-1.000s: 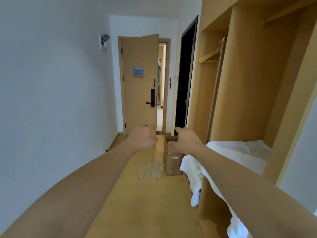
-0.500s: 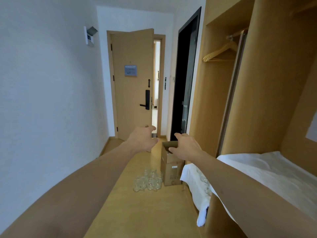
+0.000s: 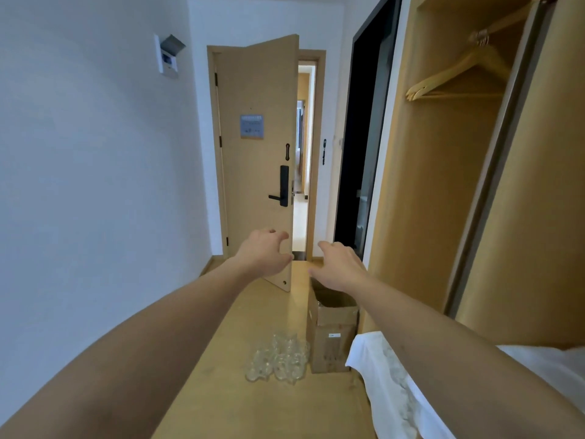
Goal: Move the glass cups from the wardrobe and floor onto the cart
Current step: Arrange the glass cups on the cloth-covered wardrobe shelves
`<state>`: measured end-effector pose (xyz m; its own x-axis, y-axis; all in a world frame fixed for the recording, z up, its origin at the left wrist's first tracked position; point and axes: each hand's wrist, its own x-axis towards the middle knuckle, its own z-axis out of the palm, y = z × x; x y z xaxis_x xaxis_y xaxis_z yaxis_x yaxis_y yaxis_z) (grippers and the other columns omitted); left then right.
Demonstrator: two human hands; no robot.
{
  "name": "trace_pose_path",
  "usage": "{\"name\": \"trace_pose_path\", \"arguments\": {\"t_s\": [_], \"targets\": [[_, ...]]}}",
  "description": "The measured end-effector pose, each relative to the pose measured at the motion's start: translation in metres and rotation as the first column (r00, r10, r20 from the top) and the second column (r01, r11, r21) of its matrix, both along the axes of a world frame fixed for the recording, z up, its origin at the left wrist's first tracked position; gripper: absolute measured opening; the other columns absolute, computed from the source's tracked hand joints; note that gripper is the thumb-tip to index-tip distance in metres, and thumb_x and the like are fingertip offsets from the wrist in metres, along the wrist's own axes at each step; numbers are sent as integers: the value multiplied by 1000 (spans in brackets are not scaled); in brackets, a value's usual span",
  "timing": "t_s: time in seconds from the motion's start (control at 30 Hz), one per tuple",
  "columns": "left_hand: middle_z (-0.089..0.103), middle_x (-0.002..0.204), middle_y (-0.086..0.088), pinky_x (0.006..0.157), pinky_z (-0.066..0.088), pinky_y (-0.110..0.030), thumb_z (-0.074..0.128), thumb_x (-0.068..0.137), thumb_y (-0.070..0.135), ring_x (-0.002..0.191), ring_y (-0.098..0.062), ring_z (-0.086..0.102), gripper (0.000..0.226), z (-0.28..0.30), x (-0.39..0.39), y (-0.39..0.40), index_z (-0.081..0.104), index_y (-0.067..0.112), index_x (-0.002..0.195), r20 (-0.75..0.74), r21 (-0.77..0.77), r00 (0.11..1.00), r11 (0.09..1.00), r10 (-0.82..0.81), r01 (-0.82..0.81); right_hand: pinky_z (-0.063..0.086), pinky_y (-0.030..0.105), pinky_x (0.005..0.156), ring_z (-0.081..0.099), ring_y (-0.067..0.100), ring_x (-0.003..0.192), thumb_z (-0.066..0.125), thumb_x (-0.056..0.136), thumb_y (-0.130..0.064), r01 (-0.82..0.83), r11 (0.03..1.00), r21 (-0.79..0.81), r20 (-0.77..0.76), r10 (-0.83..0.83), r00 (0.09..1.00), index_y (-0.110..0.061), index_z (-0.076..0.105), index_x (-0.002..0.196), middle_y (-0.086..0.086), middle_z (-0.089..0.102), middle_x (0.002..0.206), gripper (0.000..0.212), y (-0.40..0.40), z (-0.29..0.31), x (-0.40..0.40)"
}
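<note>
Several clear glass cups (image 3: 278, 359) stand clustered on the wooden floor beside a cardboard box (image 3: 332, 331). My left hand (image 3: 266, 253) is stretched forward in the air, fingers loosely curled, holding nothing. My right hand (image 3: 340, 266) reaches forward above the box, fingers relaxed and holding nothing. Both hands are well above and beyond the cups. A wardrobe (image 3: 459, 185) stands open on the right. No cart is in view.
A white cloth (image 3: 389, 378) drapes over a low surface at the lower right. A wooden door (image 3: 259, 153) stands ajar ahead, with a dark doorway (image 3: 361, 137) beside it. Wooden hangers (image 3: 456, 77) hang in the wardrobe. A white wall runs along the left.
My view has moved forward and tilted up, so the door and wardrobe look nearer. Both hands have loosened, and the fingers have spread a little.
</note>
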<state>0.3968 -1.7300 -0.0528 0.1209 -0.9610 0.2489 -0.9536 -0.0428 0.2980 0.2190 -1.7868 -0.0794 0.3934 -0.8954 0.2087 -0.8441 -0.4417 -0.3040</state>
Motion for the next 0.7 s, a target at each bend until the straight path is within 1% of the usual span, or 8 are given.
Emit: {"name": "trace_pose_path", "arguments": {"t_s": [0.1,0.3,0.4,0.53,0.7], "targets": [[43,154,-6,111,40,-45,58,98,43,140,-28,38,57,3,-10,-48,42,24,150,4,7,1000,1000,1,-1,48,45,99,43,30,134,63,94,-46,0,1000,15,13,-1,1000,-23,36,152,6,46,147,68,-48,1,1],[43,154,-4,113,41,-45,59,98,42,140,-26,40,58,-9,-8,-119,42,24,150,-10,54,1000,999,3,-3,48,45,103,43,30,137,65,94,-47,17,998,58,4,-18,1000,-23,36,154,5,44,151,71,-124,-9,12],[45,153,-3,114,41,-44,59,99,42,140,-25,40,56,-13,6,-153,43,24,150,-25,25,1000,1000,-5,6,48,45,104,43,30,138,65,94,-47,20,998,64,-5,-20,1000,-23,35,154,6,44,152,72,-157,-16,25],[46,153,-3,113,42,-43,60,98,41,140,-25,41,55,-19,34,-205,44,24,149,-49,0,999,1000,-21,21,49,43,101,46,29,135,66,93,-49,33,998,49,-16,-32,999,-25,36,152,5,46,149,70,-204,-24,51],[42,155,-5,112,42,-48,60,97,40,141,-27,40,61,-24,81,-283,41,23,152,-24,9,996,996,-90,91,50,41,96,47,29,132,66,93,-47,93,995,34,-4,-93,996,-25,38,151,4,47,148,68,-270,-27,95]]}}
